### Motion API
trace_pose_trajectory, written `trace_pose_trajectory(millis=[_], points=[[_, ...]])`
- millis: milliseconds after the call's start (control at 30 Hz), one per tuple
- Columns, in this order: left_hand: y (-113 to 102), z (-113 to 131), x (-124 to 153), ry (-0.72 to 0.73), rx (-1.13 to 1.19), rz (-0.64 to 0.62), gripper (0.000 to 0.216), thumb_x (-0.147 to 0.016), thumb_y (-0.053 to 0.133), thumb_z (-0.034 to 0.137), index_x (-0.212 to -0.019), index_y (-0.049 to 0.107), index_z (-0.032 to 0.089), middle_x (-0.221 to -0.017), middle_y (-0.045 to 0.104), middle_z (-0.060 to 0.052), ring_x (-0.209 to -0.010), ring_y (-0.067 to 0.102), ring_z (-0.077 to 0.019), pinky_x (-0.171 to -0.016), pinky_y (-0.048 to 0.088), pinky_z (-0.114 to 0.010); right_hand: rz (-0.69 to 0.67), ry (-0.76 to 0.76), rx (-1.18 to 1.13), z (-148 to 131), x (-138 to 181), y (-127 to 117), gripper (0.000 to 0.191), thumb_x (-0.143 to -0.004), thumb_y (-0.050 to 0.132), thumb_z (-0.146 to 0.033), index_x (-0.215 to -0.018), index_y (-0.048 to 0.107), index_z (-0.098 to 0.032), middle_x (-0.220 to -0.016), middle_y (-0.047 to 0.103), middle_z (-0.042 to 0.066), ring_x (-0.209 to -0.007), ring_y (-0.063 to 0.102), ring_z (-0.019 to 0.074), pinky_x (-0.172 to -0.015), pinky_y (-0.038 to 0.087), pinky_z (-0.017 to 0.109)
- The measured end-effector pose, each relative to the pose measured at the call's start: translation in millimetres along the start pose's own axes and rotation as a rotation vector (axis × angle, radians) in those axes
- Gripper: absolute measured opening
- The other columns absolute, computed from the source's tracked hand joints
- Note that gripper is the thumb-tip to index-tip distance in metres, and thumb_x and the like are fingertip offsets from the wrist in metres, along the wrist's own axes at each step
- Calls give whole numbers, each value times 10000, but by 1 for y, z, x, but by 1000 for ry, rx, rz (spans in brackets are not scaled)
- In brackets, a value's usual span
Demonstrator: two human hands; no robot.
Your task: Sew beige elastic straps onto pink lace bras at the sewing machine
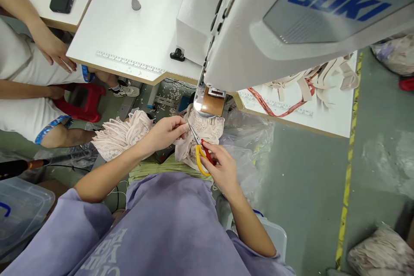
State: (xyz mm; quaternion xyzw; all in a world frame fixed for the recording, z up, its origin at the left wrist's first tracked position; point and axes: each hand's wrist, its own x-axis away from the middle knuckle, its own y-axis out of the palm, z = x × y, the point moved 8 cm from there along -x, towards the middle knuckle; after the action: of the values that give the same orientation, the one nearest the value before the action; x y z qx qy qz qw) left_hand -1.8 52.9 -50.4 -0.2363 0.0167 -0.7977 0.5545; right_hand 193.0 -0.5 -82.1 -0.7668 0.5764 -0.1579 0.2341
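Note:
My right hand [223, 164] grips small scissors [201, 151] with one yellow and one red handle; the blades point up and left. At their tips is my left hand [170, 133], thumb and fingers pinched together on a bit of pale fabric too small to make out fully. Beneath both hands, beige lace fabric [207, 128] hangs over my lap from the sewing machine's narrow arm. A thick bundle of pale lace pieces [124, 134] lies by my left forearm.
A JUKI sewing machine [258, 30] overhangs the white table [155, 21]. Beige straps and a red strip [274, 112] lie on its right part. A co-worker's hand [53, 49] rests near a red stool [86, 103] at left. Plastic bags [252, 142] cover floor beside me.

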Motion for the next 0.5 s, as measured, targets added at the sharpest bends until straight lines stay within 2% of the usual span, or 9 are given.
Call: trace_pose_trajectory(millis=[133,267,333,400,467,500], points=[[-7,1,0,8,82,61,294,-953,502,436,-874,624,181,-823,693,-24,-708,611,-124,-660,471,-229,35,91,1,19,9,-17,336,-898,652,-376,-1212,683,-261,-1090,710,67,-676,633,141,-686,556,320],[-21,2,3,55,-171,178,265,-949,488,402,-983,649,194,-869,713,-33,-767,638,-151,-665,453,-235,117,225,135,55,0,-71,408,-849,671,-474,-1164,698,-217,-951,724,61,-653,626,162,-619,518,304],[-25,3,5,72,-329,212,282,-941,480,381,-1107,626,206,-793,696,-11,-682,612,-150,-620,426,-237,198,269,283,71,-23,-109,440,-838,668,-509,-1157,701,-208,-925,730,61,-664,635,178,-644,508,315],[-27,5,5,81,-388,194,308,-939,473,375,-1168,604,217,-756,693,1,-636,605,-153,-603,425,-238,277,258,436,80,-58,-145,426,-849,649,-492,-1152,701,-197,-978,739,84,-746,665,213,-705,509,341],[-27,7,1,79,-354,115,293,-955,453,398,-1115,624,222,-816,729,-20,-685,646,-169,-621,456,-240,323,187,545,83,-99,-176,403,-868,618,-424,-1175,689,-174,-1090,730,128,-884,675,254,-789,514,376],[-26,9,-2,80,-327,51,306,-967,436,415,-1111,627,226,-876,747,-36,-728,669,-180,-633,472,-244,303,154,589,85,-118,-186,375,-865,614,-379,-1156,694,-157,-1106,724,148,-935,668,272,-826,513,396]])
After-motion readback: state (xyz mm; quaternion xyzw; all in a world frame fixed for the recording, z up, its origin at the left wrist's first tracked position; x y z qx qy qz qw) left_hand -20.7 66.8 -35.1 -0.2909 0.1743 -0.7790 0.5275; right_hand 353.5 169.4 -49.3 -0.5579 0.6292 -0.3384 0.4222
